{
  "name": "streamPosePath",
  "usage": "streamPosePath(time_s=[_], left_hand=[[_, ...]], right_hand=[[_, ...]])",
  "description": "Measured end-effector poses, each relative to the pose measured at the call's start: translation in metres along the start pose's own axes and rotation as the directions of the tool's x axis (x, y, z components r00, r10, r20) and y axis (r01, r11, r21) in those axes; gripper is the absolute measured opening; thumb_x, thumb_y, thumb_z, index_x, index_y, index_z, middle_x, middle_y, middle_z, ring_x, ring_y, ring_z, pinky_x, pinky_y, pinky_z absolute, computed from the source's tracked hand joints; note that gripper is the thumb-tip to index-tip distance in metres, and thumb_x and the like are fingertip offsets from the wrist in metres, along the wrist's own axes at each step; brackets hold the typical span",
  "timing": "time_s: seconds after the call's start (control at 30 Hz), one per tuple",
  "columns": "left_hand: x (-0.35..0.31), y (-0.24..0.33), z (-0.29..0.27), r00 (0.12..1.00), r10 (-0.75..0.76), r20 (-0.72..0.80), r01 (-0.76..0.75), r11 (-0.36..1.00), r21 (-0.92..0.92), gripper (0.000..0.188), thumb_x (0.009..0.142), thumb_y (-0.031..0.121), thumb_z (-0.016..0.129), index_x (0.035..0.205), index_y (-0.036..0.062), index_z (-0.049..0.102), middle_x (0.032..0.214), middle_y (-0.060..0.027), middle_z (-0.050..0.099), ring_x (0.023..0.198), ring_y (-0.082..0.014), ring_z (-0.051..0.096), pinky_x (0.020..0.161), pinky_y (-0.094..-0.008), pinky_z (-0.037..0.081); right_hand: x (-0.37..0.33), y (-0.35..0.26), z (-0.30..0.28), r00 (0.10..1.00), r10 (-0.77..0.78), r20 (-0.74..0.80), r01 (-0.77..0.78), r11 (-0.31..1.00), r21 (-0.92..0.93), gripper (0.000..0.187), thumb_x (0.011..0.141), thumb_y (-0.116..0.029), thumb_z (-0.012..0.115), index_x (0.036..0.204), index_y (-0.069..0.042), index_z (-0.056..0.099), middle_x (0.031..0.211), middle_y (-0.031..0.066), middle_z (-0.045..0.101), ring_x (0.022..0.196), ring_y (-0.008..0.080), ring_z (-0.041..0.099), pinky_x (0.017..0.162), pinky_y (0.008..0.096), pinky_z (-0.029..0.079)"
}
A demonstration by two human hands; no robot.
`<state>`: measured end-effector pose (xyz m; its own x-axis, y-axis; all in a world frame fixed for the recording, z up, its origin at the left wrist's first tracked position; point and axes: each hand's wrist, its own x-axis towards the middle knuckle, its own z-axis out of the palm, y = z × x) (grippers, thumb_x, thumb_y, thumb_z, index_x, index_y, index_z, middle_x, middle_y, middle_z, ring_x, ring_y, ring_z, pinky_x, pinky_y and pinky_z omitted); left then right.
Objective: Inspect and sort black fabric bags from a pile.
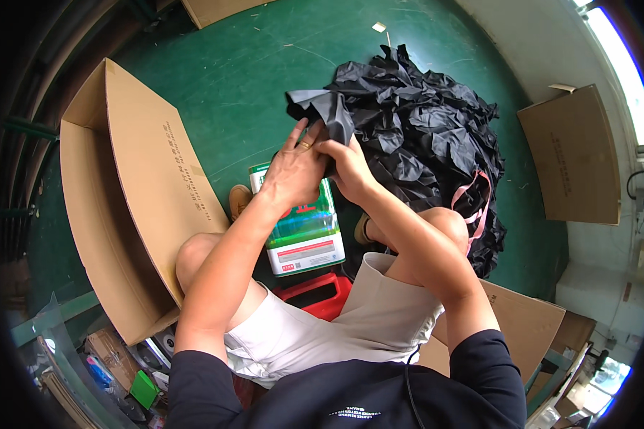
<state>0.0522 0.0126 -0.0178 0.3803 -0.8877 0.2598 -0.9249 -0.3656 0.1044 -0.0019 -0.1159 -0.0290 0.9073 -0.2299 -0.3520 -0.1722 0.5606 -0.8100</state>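
Observation:
In front of me, above a metal tin, my two hands meet at a black fabric piece. Its upper end folds over and shows a greyer face. My right hand grips the piece with the thumb pressed on it. My left hand, with a ring on one finger, holds it from the other side; some of its fingertips are hidden in the folds. Crumpled black fabric lies heaped on the right, close to the held piece. The green and white tin stands between my feet, partly covered by my hands.
An open cardboard box stands by my left knee. A red plastic handle shows between my thighs. A pink strap lies on the heap's near side. Another cardboard box leans by the right wall, on the green floor.

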Motion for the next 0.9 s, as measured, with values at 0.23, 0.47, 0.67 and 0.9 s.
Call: streamPosePath(time_s=[0.23,0.47,0.67,0.9], left_hand=[[0.003,-0.006,-0.031,0.849,-0.472,-0.237,0.129,0.62,-0.774,0.023,0.082,0.014,0.059,0.097,-0.0019,0.066,0.092,-0.0178,0.065,0.089,-0.0354,0.062,0.085,-0.0419,0.046],[-0.005,-0.029,-0.006,0.502,-0.826,-0.255,0.407,0.486,-0.773,0.052,0.091,0.035,0.065,0.123,-0.0052,0.054,0.107,-0.017,0.064,0.102,-0.0301,0.06,0.095,-0.0396,0.043],[-0.009,-0.027,-0.006,0.592,-0.704,0.392,0.253,-0.299,-0.92,0.054,0.093,0.043,0.062,0.117,-0.0048,0.06,0.106,-0.0076,0.063,0.097,-0.0157,0.056,0.091,-0.0296,0.042],[-0.001,-0.018,-0.017,0.575,-0.77,0.278,0.13,-0.249,-0.96,0.035,0.098,0.037,0.059,0.08,0.0066,0.062,0.075,0.009,0.046,0.07,-0.0041,0.039,0.065,-0.0228,0.034]], right_hand=[[0.004,-0.015,0.001,0.996,-0.056,-0.072,0.061,0.996,0.065,0.023,0.095,-0.023,0.052,0.099,-0.006,0.066,0.082,-0.001,0.062,0.07,0.0092,0.055,0.064,0.0258,0.045],[-0.018,-0.013,0.005,0.934,0.11,0.339,0.011,0.943,-0.334,0.024,0.096,-0.016,0.055,0.112,0.001,0.061,0.095,0.0021,0.065,0.083,0.0104,0.06,0.076,0.028,0.05],[-0.016,-0.001,-0.008,0.907,0.136,0.398,0.268,0.545,-0.795,0.016,0.08,-0.009,0.056,0.074,0.006,0.06,0.072,0.0176,0.062,0.07,0.0245,0.059,0.069,0.0384,0.048],[-0.005,0.008,-0.012,0.618,-0.295,0.729,0.777,0.089,-0.623,0.015,0.07,-0.007,0.056,0.067,0.007,0.056,0.085,0.0267,0.061,0.083,0.043,0.058,0.079,0.0472,0.049]])
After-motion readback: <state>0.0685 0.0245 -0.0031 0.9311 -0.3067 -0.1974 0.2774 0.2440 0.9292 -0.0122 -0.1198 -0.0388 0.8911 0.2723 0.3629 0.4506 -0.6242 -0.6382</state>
